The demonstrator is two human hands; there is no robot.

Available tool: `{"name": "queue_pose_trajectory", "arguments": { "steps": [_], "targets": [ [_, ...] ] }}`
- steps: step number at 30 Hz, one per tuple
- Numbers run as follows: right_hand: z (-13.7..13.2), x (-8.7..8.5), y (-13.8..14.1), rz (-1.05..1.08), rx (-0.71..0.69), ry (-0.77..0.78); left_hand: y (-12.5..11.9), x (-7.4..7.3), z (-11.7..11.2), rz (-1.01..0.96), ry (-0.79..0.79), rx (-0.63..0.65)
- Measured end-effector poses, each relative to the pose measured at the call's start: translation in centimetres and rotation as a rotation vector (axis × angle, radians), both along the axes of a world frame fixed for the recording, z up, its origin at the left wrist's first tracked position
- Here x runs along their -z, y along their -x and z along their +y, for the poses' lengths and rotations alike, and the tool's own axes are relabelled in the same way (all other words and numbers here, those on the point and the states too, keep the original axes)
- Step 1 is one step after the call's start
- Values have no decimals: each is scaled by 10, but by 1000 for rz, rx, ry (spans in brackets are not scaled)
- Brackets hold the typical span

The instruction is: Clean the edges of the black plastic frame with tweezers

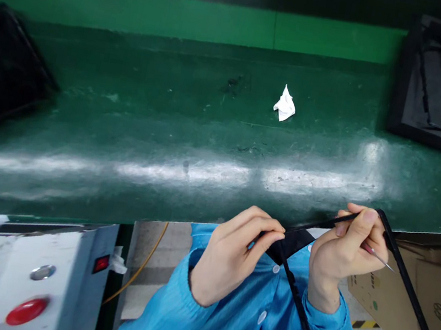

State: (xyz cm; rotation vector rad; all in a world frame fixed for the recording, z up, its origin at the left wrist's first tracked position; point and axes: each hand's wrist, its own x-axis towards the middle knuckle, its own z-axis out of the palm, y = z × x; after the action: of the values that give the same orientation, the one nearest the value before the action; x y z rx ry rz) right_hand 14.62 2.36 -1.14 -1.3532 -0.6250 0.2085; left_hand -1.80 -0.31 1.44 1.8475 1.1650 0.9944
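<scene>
A thin black rectangular frame (407,281) is held at the front edge of the green table, its long sides slanting down past my blue sleeves. My left hand (238,251) pinches one corner between thumb and fingers. Near the other upper corner, my right hand (343,251) grips the frame's short side with thumb and index finger. A slim pointed metal tool (381,259), reddish near the palm, also sticks out from the right hand; its handle is mostly hidden. The frame's lower end runs out of view.
A crumpled white scrap (284,105) lies on the green table (193,127). A dark tray (437,141) holding black frame-like parts stands far right; a black object (1,69) sits left. Below are a grey machine with a red button (27,311) and a cardboard box (435,277).
</scene>
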Motion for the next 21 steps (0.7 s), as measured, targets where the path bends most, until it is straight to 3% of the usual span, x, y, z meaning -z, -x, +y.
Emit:
{"name": "queue_pose_trajectory", "arguments": {
  "steps": [6,11,17,21],
  "targets": [
    [-1,-1,2,-23,8,4,1,-1,-8,344,-302,-10],
    [0,-1,1,-12,33,3,0,-2,-8,464,-327,-32],
    [7,-1,-2,142,-19,5,-7,-1,-6,171,-120,-156],
    [3,-1,4,222,-131,-21,-20,1,-7,-21,-119,-239]
  ]
}}
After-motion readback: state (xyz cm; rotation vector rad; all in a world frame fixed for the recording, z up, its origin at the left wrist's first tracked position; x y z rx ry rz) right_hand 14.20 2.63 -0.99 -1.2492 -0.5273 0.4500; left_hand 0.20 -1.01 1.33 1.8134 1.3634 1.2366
